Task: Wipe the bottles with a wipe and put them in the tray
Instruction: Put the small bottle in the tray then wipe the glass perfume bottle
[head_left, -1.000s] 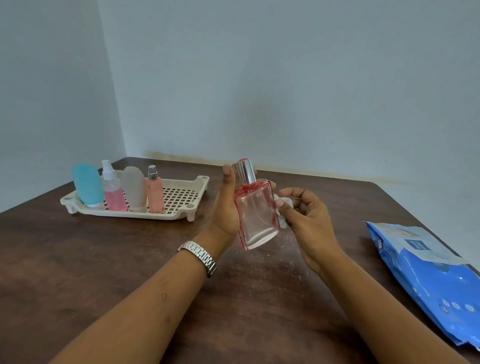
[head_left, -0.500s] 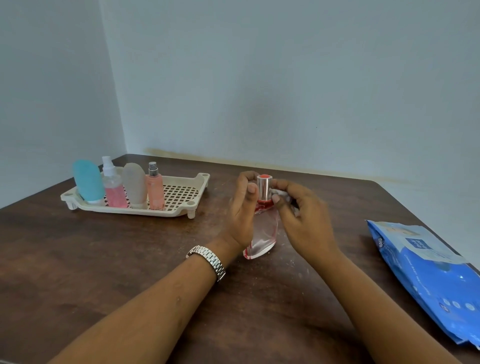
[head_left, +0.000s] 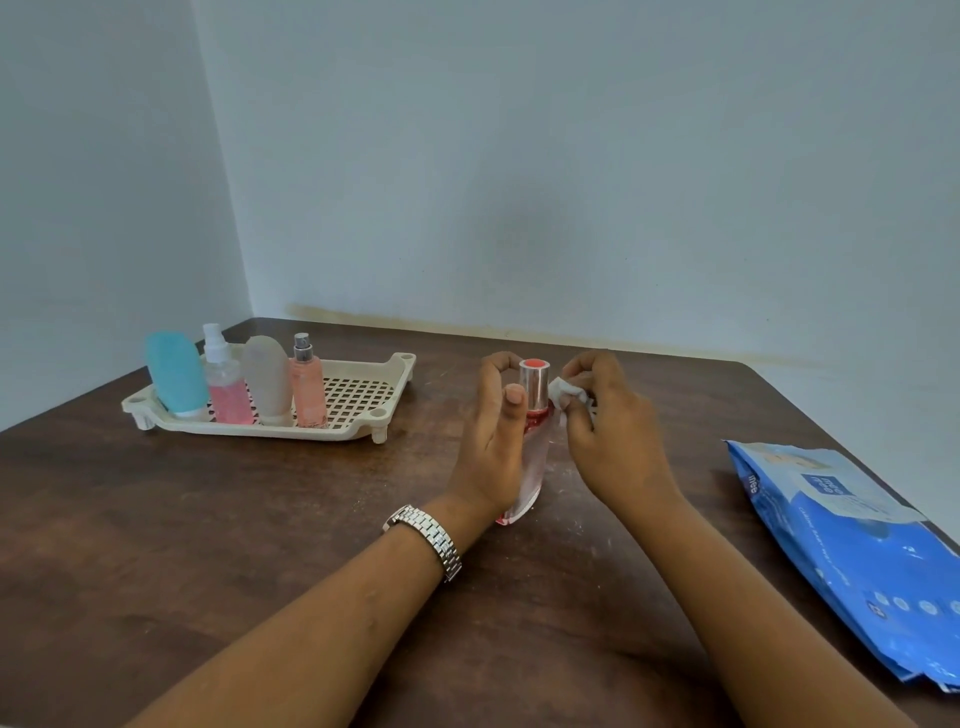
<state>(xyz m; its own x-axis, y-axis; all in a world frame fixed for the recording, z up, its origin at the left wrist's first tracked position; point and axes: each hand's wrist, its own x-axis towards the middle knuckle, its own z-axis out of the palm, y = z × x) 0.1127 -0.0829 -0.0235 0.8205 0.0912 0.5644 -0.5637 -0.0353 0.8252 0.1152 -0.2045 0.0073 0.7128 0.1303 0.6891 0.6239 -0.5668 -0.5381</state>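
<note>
My left hand (head_left: 493, 441) grips a clear pink glass perfume bottle (head_left: 535, 457) with a silver cap, held upright just above the brown table (head_left: 260, 519). My right hand (head_left: 608, 431) pinches a small crumpled white wipe (head_left: 566, 396) against the bottle's cap and neck. At the back left stands a cream slotted tray (head_left: 363, 400). It holds a blue bottle (head_left: 175, 375), a pink spray bottle (head_left: 224, 382), a frosted grey bottle (head_left: 267, 380) and a slim pink bottle (head_left: 307, 384), all upright in a row.
A blue pack of wipes (head_left: 852, 551) lies at the table's right edge. Pale walls meet in a corner behind the tray. A metal watch (head_left: 428, 538) is on my left wrist.
The bottle has come down from chest height and turned edge-on to me. My right hand has shifted the wipe from the bottle's side up to its cap.
</note>
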